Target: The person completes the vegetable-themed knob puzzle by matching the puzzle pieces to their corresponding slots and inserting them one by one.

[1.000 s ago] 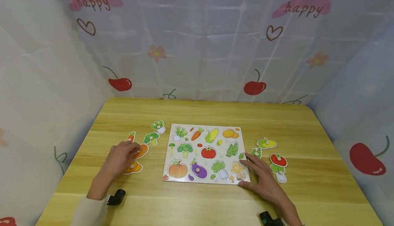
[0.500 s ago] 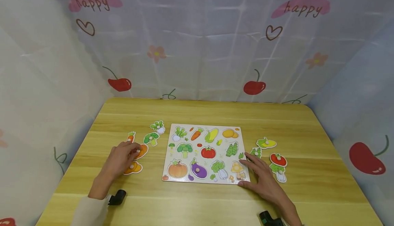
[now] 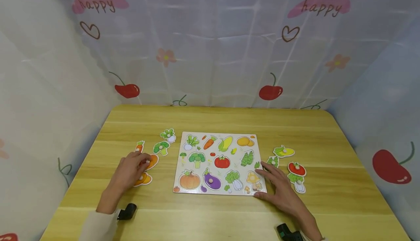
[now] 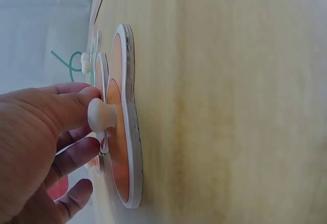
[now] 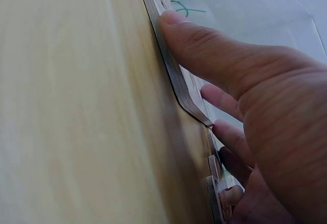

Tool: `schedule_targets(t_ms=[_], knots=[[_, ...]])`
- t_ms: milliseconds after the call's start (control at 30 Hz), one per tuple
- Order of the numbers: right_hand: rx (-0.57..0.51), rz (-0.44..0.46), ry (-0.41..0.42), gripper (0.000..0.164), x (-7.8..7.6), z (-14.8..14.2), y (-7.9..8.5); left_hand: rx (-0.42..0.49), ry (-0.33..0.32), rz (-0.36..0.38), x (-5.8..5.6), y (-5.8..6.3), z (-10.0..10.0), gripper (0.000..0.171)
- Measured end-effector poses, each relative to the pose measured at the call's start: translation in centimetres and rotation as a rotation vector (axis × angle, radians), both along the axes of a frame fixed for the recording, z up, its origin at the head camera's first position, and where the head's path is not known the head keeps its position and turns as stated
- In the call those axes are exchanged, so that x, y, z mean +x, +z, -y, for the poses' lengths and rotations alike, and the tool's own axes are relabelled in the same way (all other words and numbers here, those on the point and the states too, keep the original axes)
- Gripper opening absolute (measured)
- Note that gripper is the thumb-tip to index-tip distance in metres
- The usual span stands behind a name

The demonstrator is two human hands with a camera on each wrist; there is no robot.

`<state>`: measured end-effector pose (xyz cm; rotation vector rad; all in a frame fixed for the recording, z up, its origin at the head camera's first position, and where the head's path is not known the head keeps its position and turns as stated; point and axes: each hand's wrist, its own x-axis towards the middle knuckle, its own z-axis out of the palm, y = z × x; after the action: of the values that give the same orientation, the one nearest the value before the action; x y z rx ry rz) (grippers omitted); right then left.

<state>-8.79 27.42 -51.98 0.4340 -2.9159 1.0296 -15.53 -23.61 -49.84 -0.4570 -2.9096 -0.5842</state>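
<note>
My left hand [image 3: 129, 170] is over the pieces left of the board. Its thumb and fingertips pinch at the knob of the orange pumpkin piece [image 3: 152, 162], which lies on the table, partly covered. A yellow-orange potato piece [image 4: 120, 147] with a pale knob lies nearest the left wrist camera. My right hand [image 3: 280, 188] rests at the near right corner of the vegetable puzzle board [image 3: 210, 193], thumb [image 5: 189, 38] along the front edge and fingers spread at the right edge. The eggplant piece [image 3: 211, 181] with its knob sits in the board.
Left of the board lie a carrot piece [image 3: 139, 146], a broccoli piece [image 3: 161, 148] and a turnip piece [image 3: 168, 135]. To its right are corn [image 3: 284, 151], bamboo shoot [image 3: 272, 162], tomato [image 3: 296, 169] and bok choy [image 3: 298, 184] pieces. A curtain [image 3: 210, 51] hangs behind the table.
Both hands keep nearly the same place; the view shifts slightly. No piece has visibly moved.
</note>
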Motion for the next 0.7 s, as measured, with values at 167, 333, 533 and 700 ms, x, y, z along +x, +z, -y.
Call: schedule_targets(t_ms=[167, 333, 533, 700], knots=[[-0.001, -0.001, 0.002, 0.072, 0.1, 0.0, 0.0, -0.002, 0.001, -0.002, 0.1, 0.2, -0.1, 0.009], [0.0, 0.004, 0.001, 0.073, 0.0, 0.0, 0.0, -0.006, -0.007, -0.035, 0.4, 0.6, -0.3, 0.011], [0.0, -0.002, -0.001, 0.072, 0.0, 0.0, 0.0, 0.004, -0.03, -0.107, 0.6, 1.3, -0.8, 0.011], [-0.001, -0.028, 0.007, 0.072, 0.0, 0.0, -0.1, 0.004, -0.046, -0.105, 0.6, 1.8, -1.5, 0.013]])
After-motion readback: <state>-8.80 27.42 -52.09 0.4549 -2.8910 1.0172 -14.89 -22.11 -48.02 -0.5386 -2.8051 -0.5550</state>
